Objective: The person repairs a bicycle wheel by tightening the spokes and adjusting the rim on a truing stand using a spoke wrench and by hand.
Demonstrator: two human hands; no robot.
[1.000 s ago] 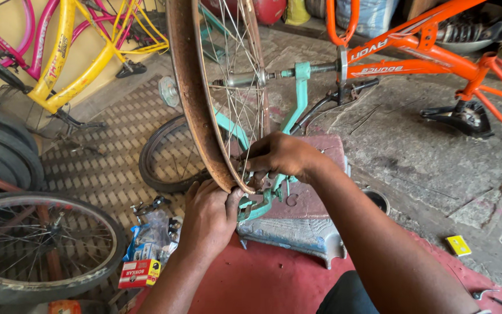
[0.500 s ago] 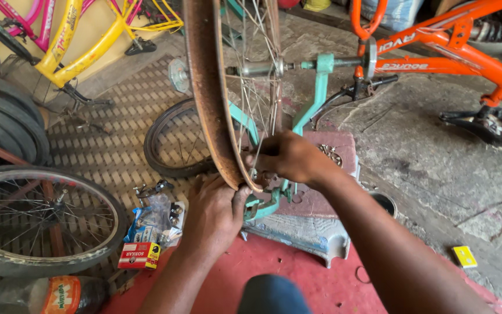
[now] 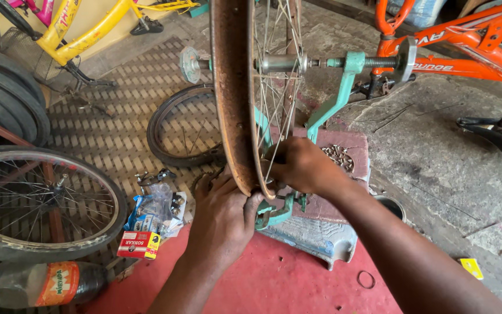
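- Rusty wheel rim (image 3: 230,99) upright in green stand (image 3: 344,93), mounted over red floor mat (image 3: 297,285).
- Left hand (image 3: 223,218) pressed against rim's lower edge, fingers curled on it.
- Right hand (image 3: 303,166) clenched among spokes (image 3: 274,110); object gripped, cannot tell.

Red mat (image 3: 297,285) w/ truing stand (image 3: 312,232); floor (image 3: 437,157): bottle (image 3: 42,284), small box (image 3: 139,245), tyre (image 3: 184,125).

We get open red mat (image 3: 297,285) near its front edge; rusty rim (image 3: 230,99) and teal stand (image 3: 335,104) block ahead.
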